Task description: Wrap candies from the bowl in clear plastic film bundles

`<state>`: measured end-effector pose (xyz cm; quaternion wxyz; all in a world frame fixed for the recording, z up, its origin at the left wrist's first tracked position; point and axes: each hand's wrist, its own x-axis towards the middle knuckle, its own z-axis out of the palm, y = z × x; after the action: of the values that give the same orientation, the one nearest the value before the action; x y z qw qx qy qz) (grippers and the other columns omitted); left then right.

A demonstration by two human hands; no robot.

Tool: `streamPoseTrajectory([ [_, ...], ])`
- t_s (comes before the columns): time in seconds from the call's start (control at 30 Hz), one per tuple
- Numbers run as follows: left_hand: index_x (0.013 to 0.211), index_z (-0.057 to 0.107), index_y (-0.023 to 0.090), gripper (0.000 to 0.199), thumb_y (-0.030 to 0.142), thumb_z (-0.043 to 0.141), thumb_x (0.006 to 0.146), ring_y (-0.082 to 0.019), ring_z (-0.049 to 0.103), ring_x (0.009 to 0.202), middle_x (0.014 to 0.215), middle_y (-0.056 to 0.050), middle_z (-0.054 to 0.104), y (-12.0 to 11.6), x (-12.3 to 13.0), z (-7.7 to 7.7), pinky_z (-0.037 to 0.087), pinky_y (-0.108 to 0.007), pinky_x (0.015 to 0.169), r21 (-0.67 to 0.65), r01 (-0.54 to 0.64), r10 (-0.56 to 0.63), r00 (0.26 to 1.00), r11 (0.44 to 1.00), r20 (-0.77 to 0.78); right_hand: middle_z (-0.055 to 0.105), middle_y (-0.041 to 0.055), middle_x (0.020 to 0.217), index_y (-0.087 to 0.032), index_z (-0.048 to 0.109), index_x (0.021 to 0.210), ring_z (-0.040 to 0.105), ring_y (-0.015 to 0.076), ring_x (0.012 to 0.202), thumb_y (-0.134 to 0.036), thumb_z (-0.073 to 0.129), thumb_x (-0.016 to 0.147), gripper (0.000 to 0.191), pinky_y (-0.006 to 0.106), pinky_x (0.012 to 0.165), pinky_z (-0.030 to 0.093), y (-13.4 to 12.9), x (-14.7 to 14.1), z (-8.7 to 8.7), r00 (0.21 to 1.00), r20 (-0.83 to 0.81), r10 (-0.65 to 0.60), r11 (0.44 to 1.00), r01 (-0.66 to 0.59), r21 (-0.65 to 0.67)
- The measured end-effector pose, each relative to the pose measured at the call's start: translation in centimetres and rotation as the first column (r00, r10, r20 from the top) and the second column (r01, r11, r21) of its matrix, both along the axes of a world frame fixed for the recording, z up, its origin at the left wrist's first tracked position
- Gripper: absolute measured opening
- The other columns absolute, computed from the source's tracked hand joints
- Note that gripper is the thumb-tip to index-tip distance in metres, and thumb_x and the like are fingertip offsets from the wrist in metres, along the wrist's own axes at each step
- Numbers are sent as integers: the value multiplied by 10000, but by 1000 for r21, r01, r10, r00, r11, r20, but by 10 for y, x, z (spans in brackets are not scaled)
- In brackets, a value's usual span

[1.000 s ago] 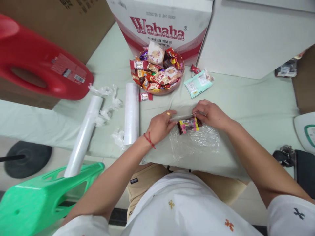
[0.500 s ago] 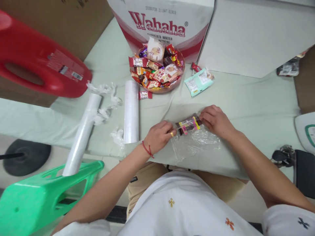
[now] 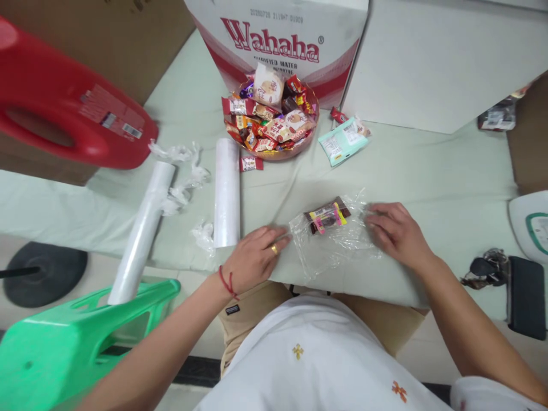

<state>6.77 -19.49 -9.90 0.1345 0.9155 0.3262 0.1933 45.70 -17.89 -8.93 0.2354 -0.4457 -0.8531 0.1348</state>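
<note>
A small brown-wrapped snack [image 3: 327, 216] with a yellow and pink label lies on the cloth-covered table in front of me. Thin clear plastic film [image 3: 329, 251] is spread around and partly over it, wrinkled on the right side. My left hand [image 3: 259, 254] is just off the film's left edge, fingers stretched out and holding nothing. On the other side, my right hand [image 3: 396, 234] is at the film's right edge with loosely bent, parted fingers; nothing shows in its grasp. Whether its fingertips touch the film is hard to make out.
A bowl [image 3: 295, 151] heaped with wrapped snacks stands before a Wahaha carton [image 3: 291, 25]. Two rolls of film, an upright-lying one [image 3: 226, 194] and a slanted one [image 3: 143, 228], are at left near a red jug [image 3: 81, 108]. A mint packet [image 3: 345, 140] and a phone [image 3: 527, 297] are at right.
Both hands have let go of the film beside the snack and moved apart, the left one leftward and down, the right one rightward and down. The snack stays in place.
</note>
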Motion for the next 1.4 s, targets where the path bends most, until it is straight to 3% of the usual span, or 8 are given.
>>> streamPoseTrajectory([
  [0.2,1144,622,171,195,214,615,954,-270,618,1062,1131,-133,690,-47,33,0,492,-427,901,-32,75,-70,987,997,144,648,138,1271,-251,607,1350,599,296,1172,-282,700,954,409,488,973,547,-60,-4,8,993,13,121,974,-116,-193],
  [0.47,1035,647,189,98,143,568,1000,-226,608,1044,1020,-68,719,-52,48,-13,443,-385,889,-152,137,-119,985,979,123,694,98,1149,-266,693,1099,611,261,1047,-200,599,994,156,461,899,532,-51,2,-1,997,-61,39,986,-49,-160],
  [0.67,988,591,206,129,155,484,1038,-186,567,853,876,-48,657,-43,47,-3,487,-339,798,-375,31,114,926,927,359,697,96,1108,-268,655,1130,615,262,1041,-284,595,1009,136,464,913,522,-19,-8,28,984,-150,97,968,-128,-214],
  [0.83,986,582,218,104,148,517,1027,-179,582,855,858,-29,642,-36,50,5,505,-342,798,-357,-118,263,882,926,390,631,162,1328,-226,578,1377,557,351,1225,-494,778,872,606,558,1020,494,-30,-19,19,969,56,239,940,-216,-263],
  [0.97,979,590,222,86,173,531,1017,-225,626,1116,1135,-94,696,-30,46,10,521,-446,987,-304,-202,314,868,931,383,680,134,1266,-251,638,1300,567,345,1219,-268,634,974,327,570,1000,487,-46,-19,5,984,130,126,981,-104,-164],
  [1.1,930,527,219,139,232,455,1048,-257,591,1328,1413,-154,632,-20,48,11,496,-504,1093,-473,-136,353,842,870,407,715,99,1139,-278,694,1106,617,289,1083,-219,587,983,174,522,942,512,-33,-10,15,998,-60,29,988,-38,-148],
  [1.27,934,475,232,147,273,422,1065,-211,712,1103,1199,-109,730,-9,60,1,556,-411,966,-682,-133,547,714,720,438,727,73,1056,-273,710,1024,672,231,981,-330,608,999,120,411,899,542,8,-7,32,960,-279,-32,941,-65,-331],
  [1.4,927,486,227,158,300,438,1059,-193,714,991,1107,-84,742,-3,68,-4,549,-355,881,-672,-279,639,673,686,372,728,45,948,-246,715,963,675,199,866,-433,640,975,202,348,825,536,34,-13,22,927,-345,-146,895,-25,-445],
])
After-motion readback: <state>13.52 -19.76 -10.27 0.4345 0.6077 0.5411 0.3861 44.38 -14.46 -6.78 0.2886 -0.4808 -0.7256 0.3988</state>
